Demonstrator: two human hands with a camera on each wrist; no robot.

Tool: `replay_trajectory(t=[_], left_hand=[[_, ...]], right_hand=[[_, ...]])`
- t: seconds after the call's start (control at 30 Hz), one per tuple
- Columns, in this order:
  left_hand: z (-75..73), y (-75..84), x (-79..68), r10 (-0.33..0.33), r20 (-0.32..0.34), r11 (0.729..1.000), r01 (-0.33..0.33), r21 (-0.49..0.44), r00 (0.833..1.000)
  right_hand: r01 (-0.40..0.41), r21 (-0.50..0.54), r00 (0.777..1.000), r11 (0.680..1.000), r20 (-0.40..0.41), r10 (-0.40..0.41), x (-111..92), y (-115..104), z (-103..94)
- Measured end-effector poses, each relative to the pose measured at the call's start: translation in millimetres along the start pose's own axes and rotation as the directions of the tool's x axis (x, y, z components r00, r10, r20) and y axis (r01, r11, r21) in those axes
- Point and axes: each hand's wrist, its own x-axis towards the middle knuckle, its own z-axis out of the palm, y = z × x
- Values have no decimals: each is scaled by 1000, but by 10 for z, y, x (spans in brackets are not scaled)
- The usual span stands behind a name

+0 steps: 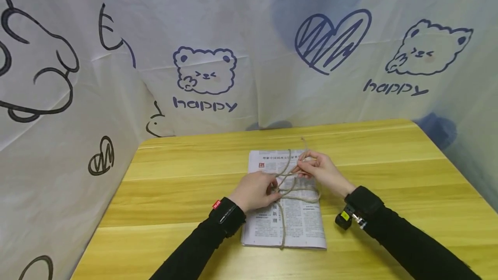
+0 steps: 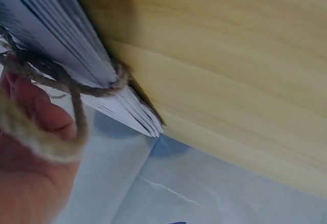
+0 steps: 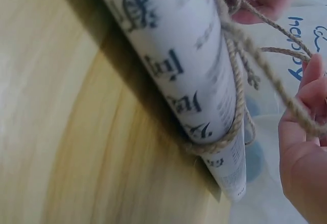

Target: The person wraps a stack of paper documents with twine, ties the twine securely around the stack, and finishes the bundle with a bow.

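A folded stack of newspapers [image 1: 305, 230] lies on the table, with brown twine [image 1: 283, 224] running both lengthwise and across it. My left hand [image 1: 254, 191] is over the middle of the stack, thumb and fingers pinching the twine where the strands cross. Higher and to the right, my right hand [image 1: 320, 170] pinches a strand between thumb and fingertips. Strands stretch between the two hands. In the right wrist view, a loop of twine [image 3: 237, 101] wraps the stack's edge, and the right hand [image 3: 306, 162] holds a strand apart from the paper.
The stack rests on a yellow wood-grain table [image 1: 175, 211]. White cloth [image 1: 272, 98] with drawn bears and hearts hangs behind and beside the table. Each wrist wears a black band [image 1: 227, 217], and a small camera [image 1: 343, 219] hangs from the right one.
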Motion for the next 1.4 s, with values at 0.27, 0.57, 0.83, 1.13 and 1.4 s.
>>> replay_trajectory(t=[0.27,0.57,0.83,1.13,1.4], left_hand=[[50,70,101,49,-47,994,-44,103,998],[6,80,119,50,22,999,-50,7,999],[-24,-4,17,-113,-14,954,105,-279,994],[-231,33,-158,-194,45,780,182,-599,980],[-350,-19,-338,-256,1,628,166,-760,967]], right_hand=[[16,22,1000,1000,22,-17,-10,35,-2],[-1,22,1000,1000,7,1,-11,37,-7],[9,20,1000,1000,10,-9,-13,47,-20],[23,1,1000,1000,14,-23,-25,64,-9],[56,-19,998,998,-14,-56,-28,96,-6]])
